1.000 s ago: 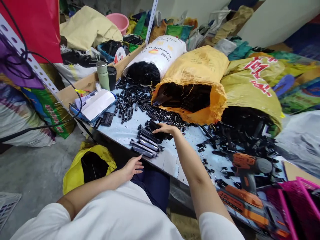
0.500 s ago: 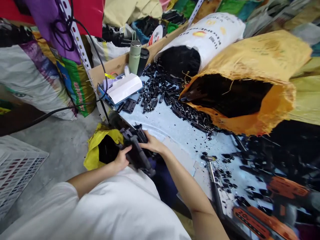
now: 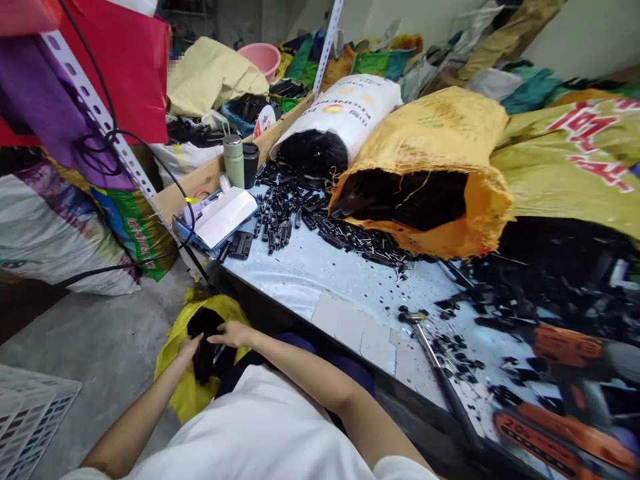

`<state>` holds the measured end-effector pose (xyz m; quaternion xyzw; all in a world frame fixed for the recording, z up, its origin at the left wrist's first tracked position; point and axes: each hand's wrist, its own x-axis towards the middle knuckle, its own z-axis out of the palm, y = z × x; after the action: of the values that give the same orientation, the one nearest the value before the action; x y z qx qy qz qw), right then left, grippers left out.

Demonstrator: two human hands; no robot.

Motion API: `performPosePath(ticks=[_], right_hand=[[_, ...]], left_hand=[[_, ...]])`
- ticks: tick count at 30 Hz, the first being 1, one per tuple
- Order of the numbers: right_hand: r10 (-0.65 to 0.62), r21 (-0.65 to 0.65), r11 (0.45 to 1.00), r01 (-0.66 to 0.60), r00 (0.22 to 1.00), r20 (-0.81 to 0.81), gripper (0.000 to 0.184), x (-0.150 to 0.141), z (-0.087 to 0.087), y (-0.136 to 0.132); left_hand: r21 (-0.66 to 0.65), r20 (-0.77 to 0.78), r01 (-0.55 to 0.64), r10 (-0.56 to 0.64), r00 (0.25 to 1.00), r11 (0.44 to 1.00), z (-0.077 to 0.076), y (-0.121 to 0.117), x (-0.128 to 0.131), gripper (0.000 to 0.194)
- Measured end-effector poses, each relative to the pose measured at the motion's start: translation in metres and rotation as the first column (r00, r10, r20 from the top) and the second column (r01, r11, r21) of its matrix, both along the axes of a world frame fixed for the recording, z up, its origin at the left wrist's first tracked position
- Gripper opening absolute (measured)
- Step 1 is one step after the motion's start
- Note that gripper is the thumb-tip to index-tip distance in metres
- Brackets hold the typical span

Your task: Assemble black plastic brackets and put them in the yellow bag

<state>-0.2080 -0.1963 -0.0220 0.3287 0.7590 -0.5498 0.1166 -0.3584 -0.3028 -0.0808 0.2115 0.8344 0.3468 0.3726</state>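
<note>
My left hand (image 3: 191, 348) is at the near left rim of a yellow sack (image 3: 173, 360); its fingers are partly hidden, so its grip does not show. From the right, my right hand (image 3: 233, 334) reaches over the sack's mouth, fingers stretched and slightly apart. Just below both hands, inside the mouth, is a dark black plastic part (image 3: 203, 365), its outline hard to make out. Whether either hand touches it I cannot tell. The sack stands on the floor beside the workbench (image 3: 290, 280), close to my lap.
A hammer (image 3: 425, 340) and an orange cordless drill (image 3: 567, 343) lie on the bench at right. Small black parts (image 3: 280, 220) spread before a white sack (image 3: 360, 100) and an orange-yellow sack (image 3: 440, 127). A black cable (image 3: 165, 173) hangs at left; a white crate (image 3: 40, 407) is on the floor.
Both hands have moved down and left from above my lap to the yellow sack's mouth. The black plastic part they held up before is no longer raised. My view has shifted too.
</note>
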Motion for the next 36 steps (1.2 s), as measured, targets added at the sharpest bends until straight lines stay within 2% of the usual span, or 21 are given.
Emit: performPosePath(ticks=[1, 3, 4, 5, 7, 8, 9, 10, 12, 14, 16, 17, 19, 22, 24, 26, 27, 30, 32, 34, 36], right_hand=[[0.009, 0.050, 0.999, -0.007, 1.000, -0.026, 0.068, 0.009, 0.007, 0.009], [-0.015, 0.147, 0.989, 0.027, 0.997, -0.082, 0.062, 0.026, 0.023, 0.026], [-0.027, 0.182, 0.982, 0.048, 0.993, -0.112, 0.057, 0.035, 0.030, 0.033], [-0.041, 0.208, 0.975, 0.072, 0.988, -0.152, 0.052, 0.042, 0.037, 0.038], [-0.055, 0.216, 0.970, 0.115, 0.963, -0.265, 0.045, 0.056, 0.046, 0.044], [-0.064, 0.198, 0.971, 0.134, 0.944, -0.323, 0.044, 0.064, 0.048, 0.048], [-0.081, 0.177, 0.971, 0.158, 0.923, -0.376, 0.043, 0.072, 0.050, 0.053], [-0.109, 0.166, 0.967, 0.193, 0.901, -0.419, 0.042, 0.082, 0.051, 0.060], [-0.187, 0.192, 0.933, 0.304, 0.867, -0.462, 0.039, 0.108, 0.052, 0.086], [-0.302, 0.309, 0.832, 0.460, 0.844, -0.444, 0.033, 0.142, 0.053, 0.125], [-0.449, 0.470, 0.653, 0.593, 0.804, -0.391, 0.031, 0.177, 0.054, 0.170], [-0.517, 0.552, 0.547, 0.629, 0.773, -0.368, 0.030, 0.192, 0.054, 0.192], [-0.594, 0.658, 0.379, 0.651, 0.716, -0.367, 0.032, 0.215, 0.054, 0.233], [-0.663, 0.716, 0.199, 0.669, 0.630, -0.405, 0.039, 0.229, 0.058, 0.286], [-0.772, 0.643, 0.108, 0.758, 0.471, -0.426, 0.046, 0.229, 0.064, 0.317], [-0.867, 0.528, 0.044, 0.848, 0.295, -0.402, 0.054, 0.229, 0.073, 0.347], [-0.895, 0.477, 0.029, 0.878, 0.235, -0.379, 0.058, 0.230, 0.077, 0.361], [-0.933, 0.365, 0.021, 0.931, 0.149, -0.328, 0.070, 0.236, 0.086, 0.390], [-0.947, 0.294, -0.006, 0.956, 0.089, -0.309, 0.071, 0.242, 0.088, 0.397], [-0.948, 0.222, -0.022, 0.975, 0.050, -0.315, 0.060, 0.249, 0.088, 0.395], [-0.940, 0.138, 0.000, 0.990, 0.047, -0.337, 0.047, 0.258, 0.087, 0.384]], left_hand=[[0.039, -0.046, 0.014, -0.013, 0.999, 0.999, 0.003, 0.015, 0.006, 0.023], [0.199, -0.201, 0.140, -0.099, 0.974, 0.970, 0.017, 0.056, 0.021, 0.034], [0.308, -0.341, 0.284, -0.173, 0.924, 0.908, 0.028, 0.081, 0.030, 0.039], [0.375, -0.504, 0.468, -0.248, 0.827, 0.800, 0.041, 0.109, 0.040, 0.042], [0.341, -0.718, 0.712, -0.318, 0.618, 0.614, 0.068, 0.170, 0.062, 0.044], [0.288, -0.774, 0.766, -0.330, 0.540, 0.575, 0.079, 0.201, 0.073, 0.046], [0.219, -0.806, 0.781, -0.343, 0.482, 0.585, 0.087, 0.231, 0.084, 0.050], [0.147, -0.817, 0.744, -0.345, 0.463, 0.652, 0.092, 0.258, 0.095, 0.058], [0.009, -0.796, 0.626, -0.374, 0.476, 0.779, 0.094, 0.301, 0.115, 0.072], [-0.081, -0.765, 0.543, -0.401, 0.504, 0.836, 0.086, 0.326, 0.136, 0.082], [-0.100, -0.738, 0.546, -0.430, 0.520, 0.832, 0.077, 0.336, 0.158, 0.086], [-0.093, -0.725, 0.568, -0.447, 0.524, 0.818, 0.073, 0.338, 0.169, 0.085], [-0.076, -0.694, 0.624, -0.491, 0.527, 0.778, 0.068, 0.337, 0.189, 0.082], [-0.062, -0.677, 0.687, -0.536, 0.505, 0.724, 0.068, 0.334, 0.213, 0.076], [-0.047, -0.687, 0.707, -0.536, 0.490, 0.706, 0.071, 0.331, 0.221, 0.074], [-0.026, -0.711, 0.717, -0.517, 0.477, 0.696, 0.075, 0.326, 0.224, 0.071], [-0.017, -0.727, 0.718, -0.502, 0.469, 0.696, 0.078, 0.323, 0.224, 0.068], [-0.042, -0.756, 0.663, -0.457, 0.468, 0.748, 0.088, 0.309, 0.220, 0.052], [-0.097, -0.749, 0.611, -0.462, 0.475, 0.785, 0.094, 0.300, 0.215, 0.042], [-0.148, -0.735, 0.596, -0.491, 0.468, 0.789, 0.099, 0.294, 0.209, 0.036], [-0.190, -0.724, 0.611, -0.529, 0.442, 0.769, 0.100, 0.291, 0.203, 0.032]])
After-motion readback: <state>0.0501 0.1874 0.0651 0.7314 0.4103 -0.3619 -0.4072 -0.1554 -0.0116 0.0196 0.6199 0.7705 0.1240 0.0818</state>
